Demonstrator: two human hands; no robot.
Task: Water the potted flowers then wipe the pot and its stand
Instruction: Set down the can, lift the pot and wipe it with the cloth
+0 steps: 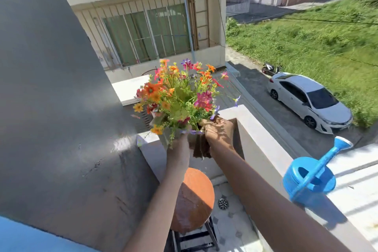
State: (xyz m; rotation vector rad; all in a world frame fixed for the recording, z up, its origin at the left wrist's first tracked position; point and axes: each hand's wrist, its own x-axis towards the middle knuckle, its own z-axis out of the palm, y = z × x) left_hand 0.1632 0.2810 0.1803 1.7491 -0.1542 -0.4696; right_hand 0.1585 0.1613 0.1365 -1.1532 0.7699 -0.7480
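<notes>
A bunch of orange, pink and purple flowers (180,96) stands in a brown pot (199,147) that I hold up in the air above the stand. My left hand (177,147) grips the pot's left side, mostly hidden under leaves. My right hand (219,131) grips its right rim. Below the pot is the stand, a round orange-brown stool top (194,200) on dark legs, half in shadow. A blue watering can (311,178) rests on the white balcony wall to the right.
A grey wall (57,108) rises close on the left. The white balcony parapet (263,149) runs along the right and far side. A floor drain (223,203) sits on the tiled floor beside the stool. Below are a street and a white car (308,100).
</notes>
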